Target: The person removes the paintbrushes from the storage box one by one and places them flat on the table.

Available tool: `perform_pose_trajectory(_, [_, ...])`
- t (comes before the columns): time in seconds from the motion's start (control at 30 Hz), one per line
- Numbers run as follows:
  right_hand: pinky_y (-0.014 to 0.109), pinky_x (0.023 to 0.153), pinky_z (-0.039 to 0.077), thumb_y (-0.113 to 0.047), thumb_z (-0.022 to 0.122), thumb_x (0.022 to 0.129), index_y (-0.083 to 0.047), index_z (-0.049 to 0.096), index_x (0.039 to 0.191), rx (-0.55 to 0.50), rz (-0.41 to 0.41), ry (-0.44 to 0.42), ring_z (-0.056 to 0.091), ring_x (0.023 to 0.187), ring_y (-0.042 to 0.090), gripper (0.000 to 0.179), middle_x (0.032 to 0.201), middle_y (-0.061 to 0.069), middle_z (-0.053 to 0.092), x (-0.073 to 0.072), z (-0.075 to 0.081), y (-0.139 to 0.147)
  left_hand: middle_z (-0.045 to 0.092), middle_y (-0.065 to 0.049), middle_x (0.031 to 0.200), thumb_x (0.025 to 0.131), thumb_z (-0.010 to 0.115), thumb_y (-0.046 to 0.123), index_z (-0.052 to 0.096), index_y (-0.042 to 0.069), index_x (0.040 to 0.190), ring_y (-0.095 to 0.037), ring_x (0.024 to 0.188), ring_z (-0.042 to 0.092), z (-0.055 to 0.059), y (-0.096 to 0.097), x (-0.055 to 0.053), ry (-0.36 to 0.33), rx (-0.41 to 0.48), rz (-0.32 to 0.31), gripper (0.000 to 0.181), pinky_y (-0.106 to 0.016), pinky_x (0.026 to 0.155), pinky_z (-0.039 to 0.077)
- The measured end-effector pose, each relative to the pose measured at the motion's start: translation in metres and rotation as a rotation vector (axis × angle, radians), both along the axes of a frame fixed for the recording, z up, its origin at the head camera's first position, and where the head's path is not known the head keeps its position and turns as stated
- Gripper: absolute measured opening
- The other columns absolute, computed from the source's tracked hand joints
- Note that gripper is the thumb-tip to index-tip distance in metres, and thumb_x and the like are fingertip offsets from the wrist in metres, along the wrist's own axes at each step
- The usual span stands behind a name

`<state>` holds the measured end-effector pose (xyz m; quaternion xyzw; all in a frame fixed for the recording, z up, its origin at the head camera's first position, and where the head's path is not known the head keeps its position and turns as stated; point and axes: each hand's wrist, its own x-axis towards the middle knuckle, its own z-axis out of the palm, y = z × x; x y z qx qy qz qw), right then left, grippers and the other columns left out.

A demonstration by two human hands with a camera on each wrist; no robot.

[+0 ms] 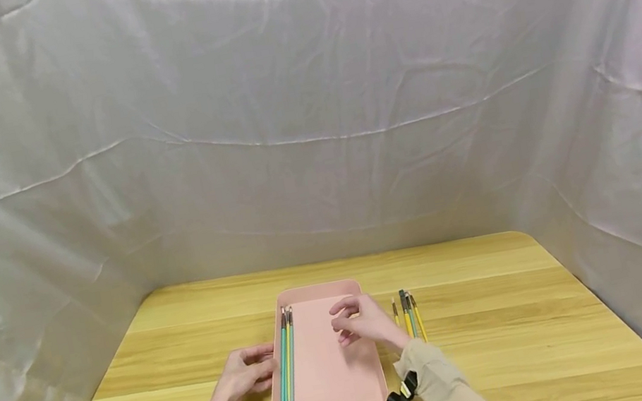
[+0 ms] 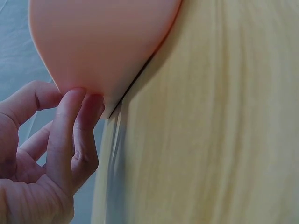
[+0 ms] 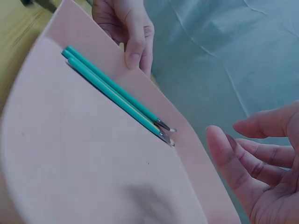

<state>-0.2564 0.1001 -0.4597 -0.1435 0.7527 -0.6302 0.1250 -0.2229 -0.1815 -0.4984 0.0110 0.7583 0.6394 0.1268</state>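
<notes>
A pink tray lies on the table, with three slim paintbrushes side by side along its left wall. Their handles are teal and yellow, with the bristle ends toward the far side. My left hand holds the tray's left rim between thumb and fingers; in the left wrist view, fingertips press on the outer wall. Above the tray's right part hovers my right hand, holding nothing, with fingers loosely bent. Several more paintbrushes lie right of the tray, their lower ends hidden behind my right wrist.
The wooden table extends on both sides of the tray. Pale grey curtains hang behind the table and along both sides. Each wrist wears a dark camera mount.
</notes>
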Motion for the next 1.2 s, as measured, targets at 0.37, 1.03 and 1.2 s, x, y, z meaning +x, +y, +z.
perform_pose_trajectory(0.37, [0.034, 0.068, 0.066, 0.002, 0.060, 0.092, 0.019, 0.054, 0.122, -0.018, 0.035, -0.067, 0.065, 0.058, 0.009, 0.035, 0.106, 0.043, 0.064, -0.017, -0.001, -0.025, 0.071, -0.006, 0.097, 0.089, 0.067, 0.002, 0.052, -0.017, 0.133, -0.007, 0.076, 0.067, -0.001, -0.001, 0.000, 0.021, 0.008, -0.004, 0.050, -0.021, 0.063, 0.062])
perform_pose_trajectory(1.03, [0.035, 0.063, 0.066, 0.005, 0.065, 0.086, 0.012, 0.063, 0.109, 0.086, -0.009, -0.122, 0.063, 0.052, 0.012, 0.024, 0.083, 0.021, 0.071, -0.036, -0.016, -0.081, 0.071, -0.011, 0.101, 0.089, 0.066, 0.001, 0.049, -0.019, 0.134, -0.007, 0.075, 0.067, 0.001, -0.005, -0.002, 0.021, 0.003, -0.009, 0.051, -0.021, 0.064, 0.062])
perform_pose_trajectory(1.2, [0.037, 0.061, 0.065, 0.010, 0.063, 0.085, 0.011, 0.060, 0.102, 0.120, -0.045, -0.131, 0.061, 0.051, 0.014, 0.018, 0.070, 0.014, 0.066, -0.036, -0.023, -0.092, 0.071, -0.008, 0.098, 0.089, 0.066, 0.001, 0.050, -0.019, 0.133, -0.007, 0.075, 0.067, 0.000, -0.006, -0.003, 0.025, 0.009, -0.009, 0.051, -0.021, 0.064, 0.062])
